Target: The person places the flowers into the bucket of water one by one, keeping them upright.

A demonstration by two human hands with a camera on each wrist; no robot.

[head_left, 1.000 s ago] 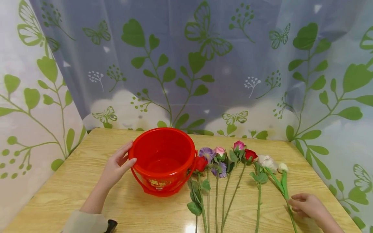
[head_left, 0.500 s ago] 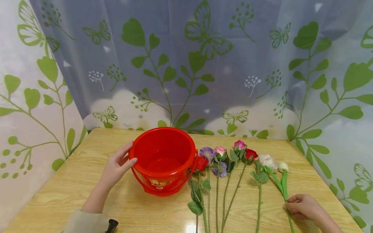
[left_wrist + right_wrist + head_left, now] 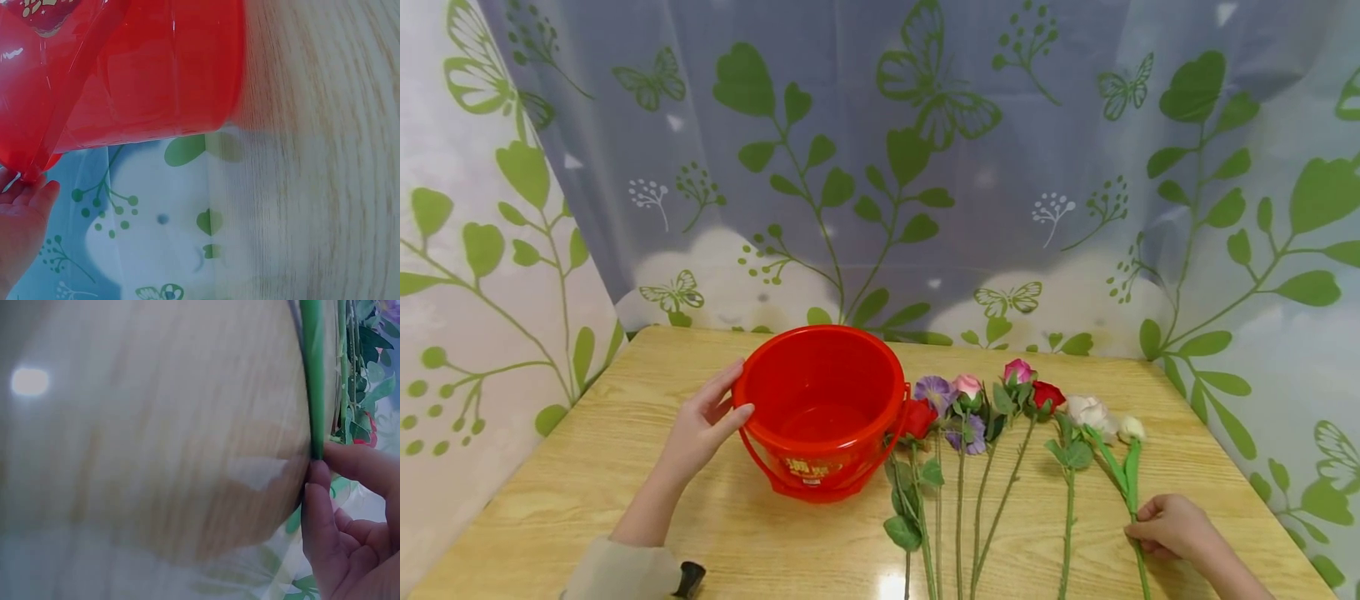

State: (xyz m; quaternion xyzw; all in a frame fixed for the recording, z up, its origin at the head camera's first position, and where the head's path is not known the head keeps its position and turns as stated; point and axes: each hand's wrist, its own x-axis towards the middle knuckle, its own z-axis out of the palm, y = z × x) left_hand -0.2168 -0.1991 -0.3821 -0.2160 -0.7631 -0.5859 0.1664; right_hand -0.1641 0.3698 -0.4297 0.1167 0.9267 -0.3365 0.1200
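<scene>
A red plastic bucket [image 3: 820, 400] with gold lettering stands upright on the table. My left hand [image 3: 703, 425] rests against its left rim, thumb and fingers spread and mostly straight; in the left wrist view the fingertips touch the handle's joint at the rim. At the right, my right hand [image 3: 1172, 529] pinches the green stem of a white tulip [image 3: 1132, 475] between thumb and forefinger. The right wrist view shows this stem [image 3: 315, 375] at the fingertips, close over the wood. Left of the tulip lies a whitish flower [image 3: 1090, 417] with a thorny stem.
Between bucket and tulip lie a red rose [image 3: 917, 418], purple flowers [image 3: 970, 435], a pink rose [image 3: 967, 386], a magenta rose [image 3: 1018, 372] and a darker red rose [image 3: 1047, 395]. A patterned curtain [image 3: 850, 167] hangs behind the wooden table [image 3: 625, 400].
My right hand has come from just touching the tulip stem to pinching it and has moved slightly left with it. The left hand and the bucket have stayed in place.
</scene>
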